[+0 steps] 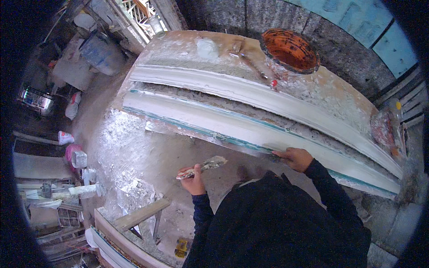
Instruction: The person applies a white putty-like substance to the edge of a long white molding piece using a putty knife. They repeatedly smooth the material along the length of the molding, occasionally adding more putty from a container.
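View from above of a plaster workbench. The left hand (193, 180) is clenched around the red handle of a scraper (203, 166), whose flat blade, caked with grey-white plaster, points right and slightly upward, clear of the bench and over the floor. The right hand (295, 157) rests with fingers laid over the near edge of the front moulding (232, 126), gripping its rim; it holds no tool. This moulding is a long, narrow white plaster strip with a smooth face and a thin teal line along its near edge, bowed by the lens. Just behind it, separated by a rough grey groove, lies a second moulding (250, 93), also long, white and smooth. Both sit on the bench (178, 49), whose top is crusted with lumpy dried plaster. At the far side of the bench stands an orange bucket (289, 49), round, its inside streaked with white. Beside it lies a thin tool with a red tip (257, 69), and further left a pale lump (207, 47). A round reddish dish (383, 128) lies at the bench's right end.

The floor (129, 152) in front of the bench is dusty grey concrete, spattered white, with open room between the bench's near edge and a wooden plank (142, 214) at lower left. White sacks and clutter crowd the left margin.
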Action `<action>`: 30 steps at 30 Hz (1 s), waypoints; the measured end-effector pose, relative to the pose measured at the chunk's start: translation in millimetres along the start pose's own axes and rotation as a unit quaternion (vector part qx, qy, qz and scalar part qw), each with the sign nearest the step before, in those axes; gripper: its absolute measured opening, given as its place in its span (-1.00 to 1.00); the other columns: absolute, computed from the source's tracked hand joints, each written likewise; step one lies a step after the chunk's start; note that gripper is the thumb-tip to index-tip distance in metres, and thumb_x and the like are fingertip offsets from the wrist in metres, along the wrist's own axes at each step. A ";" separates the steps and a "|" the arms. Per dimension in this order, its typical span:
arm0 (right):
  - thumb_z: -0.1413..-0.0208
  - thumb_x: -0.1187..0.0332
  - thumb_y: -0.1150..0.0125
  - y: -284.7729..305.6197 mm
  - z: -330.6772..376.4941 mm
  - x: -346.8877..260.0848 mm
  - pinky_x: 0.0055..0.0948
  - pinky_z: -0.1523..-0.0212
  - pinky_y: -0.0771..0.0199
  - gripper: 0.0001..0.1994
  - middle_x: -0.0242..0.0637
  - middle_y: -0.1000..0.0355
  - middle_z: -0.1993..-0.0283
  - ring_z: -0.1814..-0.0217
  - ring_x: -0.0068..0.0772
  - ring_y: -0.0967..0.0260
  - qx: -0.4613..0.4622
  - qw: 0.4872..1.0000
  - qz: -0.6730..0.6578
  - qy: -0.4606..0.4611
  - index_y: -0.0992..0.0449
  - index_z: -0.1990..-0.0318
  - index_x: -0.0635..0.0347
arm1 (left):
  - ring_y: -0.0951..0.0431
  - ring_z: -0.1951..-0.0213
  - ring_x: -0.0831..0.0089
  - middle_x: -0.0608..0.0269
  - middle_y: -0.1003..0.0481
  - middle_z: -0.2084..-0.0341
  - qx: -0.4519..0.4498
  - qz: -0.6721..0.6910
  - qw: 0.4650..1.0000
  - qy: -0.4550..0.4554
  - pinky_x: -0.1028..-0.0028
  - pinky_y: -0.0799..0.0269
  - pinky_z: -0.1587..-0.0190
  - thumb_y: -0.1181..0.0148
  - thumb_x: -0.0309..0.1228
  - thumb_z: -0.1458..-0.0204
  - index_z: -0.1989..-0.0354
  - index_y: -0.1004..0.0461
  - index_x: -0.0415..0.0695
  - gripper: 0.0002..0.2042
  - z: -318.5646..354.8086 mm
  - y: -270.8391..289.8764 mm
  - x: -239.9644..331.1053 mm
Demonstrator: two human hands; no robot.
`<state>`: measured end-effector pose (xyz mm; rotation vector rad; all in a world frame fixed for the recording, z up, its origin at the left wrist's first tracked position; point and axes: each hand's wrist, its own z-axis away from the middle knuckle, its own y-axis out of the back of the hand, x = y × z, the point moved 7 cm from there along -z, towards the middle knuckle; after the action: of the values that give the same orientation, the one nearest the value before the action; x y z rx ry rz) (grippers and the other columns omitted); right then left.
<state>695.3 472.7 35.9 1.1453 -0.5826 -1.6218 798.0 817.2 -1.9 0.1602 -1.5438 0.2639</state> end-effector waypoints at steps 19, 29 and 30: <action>-0.05 0.23 0.08 -2.5 -40.9 -18.3 -0.19 0.34 -0.34 -0.60 -0.18 -0.33 0.39 0.33 -0.11 -0.34 0.055 0.998 -0.005 0.035 -0.22 -0.09 -0.42 | -0.37 0.49 0.58 0.30 -0.32 0.54 -0.038 0.007 0.999 -0.007 0.58 -0.38 0.43 -0.27 -0.53 0.18 0.37 -0.20 -0.15 -0.69 3.0 -23.3 4.2; -0.01 0.21 0.12 5.8 -6.4 4.9 -0.14 0.33 -0.37 -0.56 -0.11 -0.34 0.39 0.31 -0.05 -0.34 0.005 0.999 0.007 0.041 -0.18 -0.11 -0.38 | -0.38 0.53 0.56 0.30 -0.31 0.56 -0.016 0.011 1.000 -0.012 0.57 -0.42 0.46 -0.25 -0.56 0.18 0.38 -0.21 -0.17 -0.71 3.4 -5.1 -0.1; -0.01 0.21 0.12 2.3 -10.3 4.3 -0.15 0.33 -0.37 -0.56 -0.11 -0.34 0.39 0.31 -0.05 -0.34 0.025 0.998 0.003 0.051 -0.18 -0.12 -0.38 | -0.38 0.53 0.57 0.31 -0.31 0.56 -0.018 0.012 1.000 -0.002 0.57 -0.41 0.46 -0.25 -0.56 0.18 0.38 -0.21 -0.17 -0.71 3.6 -6.0 -2.9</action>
<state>705.4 469.6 31.6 1.2552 -0.5624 -1.5416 796.1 810.2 -4.3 0.1137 -1.5552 0.2549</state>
